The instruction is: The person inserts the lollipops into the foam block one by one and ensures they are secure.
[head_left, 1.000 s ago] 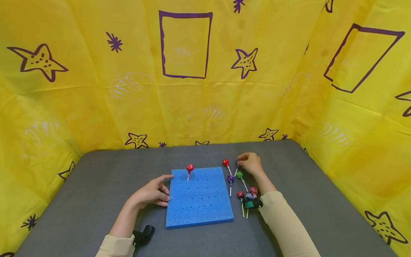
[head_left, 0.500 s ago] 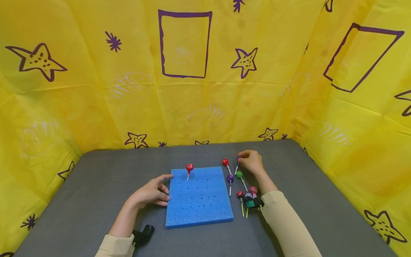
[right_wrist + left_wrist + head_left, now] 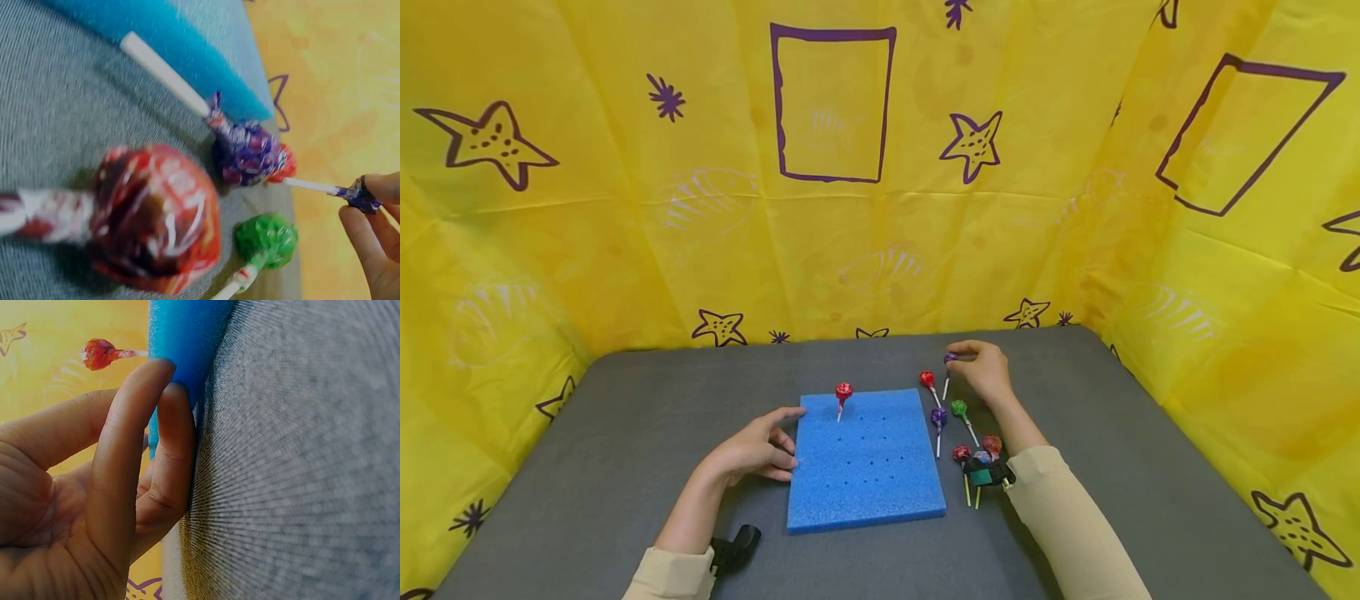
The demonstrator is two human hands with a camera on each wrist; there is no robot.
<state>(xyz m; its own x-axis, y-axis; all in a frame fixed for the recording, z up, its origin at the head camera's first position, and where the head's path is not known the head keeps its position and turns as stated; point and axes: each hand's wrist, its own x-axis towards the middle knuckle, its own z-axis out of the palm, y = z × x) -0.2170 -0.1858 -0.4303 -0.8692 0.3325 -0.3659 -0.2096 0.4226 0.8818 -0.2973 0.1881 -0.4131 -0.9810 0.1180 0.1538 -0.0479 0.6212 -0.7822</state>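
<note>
I saw a purple lollipop (image 3: 951,357), pinched by the right hand (image 3: 988,375), rise slightly, beyond and right of the foam (image 3: 865,502); pick-up seemed done. The left hand (image 3: 752,448), loosely spread, touched the foam.

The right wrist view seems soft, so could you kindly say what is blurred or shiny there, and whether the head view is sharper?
Right wrist view: the near red lollipop is blurred, with bright highlights; head view: sharper, the edges of the blue foam clear.
</note>
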